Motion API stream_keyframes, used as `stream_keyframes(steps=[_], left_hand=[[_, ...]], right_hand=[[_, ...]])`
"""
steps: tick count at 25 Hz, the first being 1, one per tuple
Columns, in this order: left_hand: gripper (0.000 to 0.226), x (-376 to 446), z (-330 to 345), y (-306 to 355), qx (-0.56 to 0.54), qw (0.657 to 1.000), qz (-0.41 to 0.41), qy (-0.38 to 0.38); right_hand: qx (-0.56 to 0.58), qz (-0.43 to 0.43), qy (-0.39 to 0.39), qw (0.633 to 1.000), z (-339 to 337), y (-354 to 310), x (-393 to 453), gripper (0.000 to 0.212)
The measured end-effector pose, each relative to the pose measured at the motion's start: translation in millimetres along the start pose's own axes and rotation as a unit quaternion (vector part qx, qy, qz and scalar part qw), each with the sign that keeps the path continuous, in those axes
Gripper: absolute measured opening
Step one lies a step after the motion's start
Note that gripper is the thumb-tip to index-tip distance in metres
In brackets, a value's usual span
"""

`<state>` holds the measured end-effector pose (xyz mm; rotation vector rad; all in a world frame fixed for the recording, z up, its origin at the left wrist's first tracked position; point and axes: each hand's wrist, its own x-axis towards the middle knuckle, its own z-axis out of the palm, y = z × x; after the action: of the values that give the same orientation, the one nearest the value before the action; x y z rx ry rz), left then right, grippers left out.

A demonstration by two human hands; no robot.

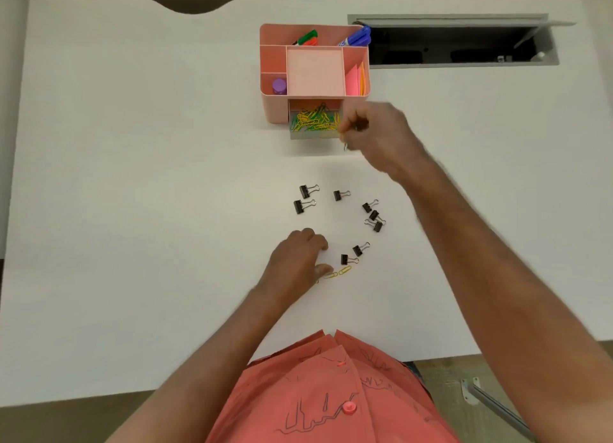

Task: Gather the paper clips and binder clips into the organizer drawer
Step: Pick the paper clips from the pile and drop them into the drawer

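Observation:
A pink desk organizer (275,109) stands on the white table, its clear drawer (313,136) pulled out and full of yellow and green paper clips (313,120). My right hand (378,130) hovers at the drawer's right corner, blurred, fingers pinched on a small metal clip. My left hand (298,260) rests on the table nearer me, fingertips touching yellow paper clips (340,271). Several black binder clips (341,195) lie scattered between my hands.
The organizer's top holds markers (306,37), a purple cap (279,86) and sticky notes (355,79). An open cable hatch (457,44) is set in the table behind it on the right. The near table edge runs just in front of my shirt.

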<state>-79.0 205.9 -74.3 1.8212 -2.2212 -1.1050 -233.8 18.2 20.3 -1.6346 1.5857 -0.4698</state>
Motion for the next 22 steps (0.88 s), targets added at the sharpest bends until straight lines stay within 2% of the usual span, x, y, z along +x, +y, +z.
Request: stream_keyframes(steps=[3,7,10,14,17,22], left_hand=[[0.042,-2,12,3,0.063,0.998,0.017,-0.011],[0.018,-2,18,9,0.117,0.993,0.033,-0.003],[0.013,-3,20,9,0.122,0.992,0.021,0.0],[0.016,-1,24,8,0.127,0.992,0.021,0.006],[0.015,-2,24,11,0.111,0.993,0.02,0.021],[0.014,-3,21,13,0.098,0.995,0.0,0.036]], right_hand=[[-0.123,-0.08,0.058,0.987,11,-22,30,0.018],[-0.217,-0.116,0.033,0.969,31,-20,42,0.024],[-0.181,-0.142,0.041,0.972,35,-14,38,0.023],[-0.053,-0.15,0.088,0.983,30,-3,18,0.023],[0.012,-0.121,0.117,0.986,35,21,-27,0.02],[0.007,-0.033,0.063,0.997,67,87,-135,0.016]])
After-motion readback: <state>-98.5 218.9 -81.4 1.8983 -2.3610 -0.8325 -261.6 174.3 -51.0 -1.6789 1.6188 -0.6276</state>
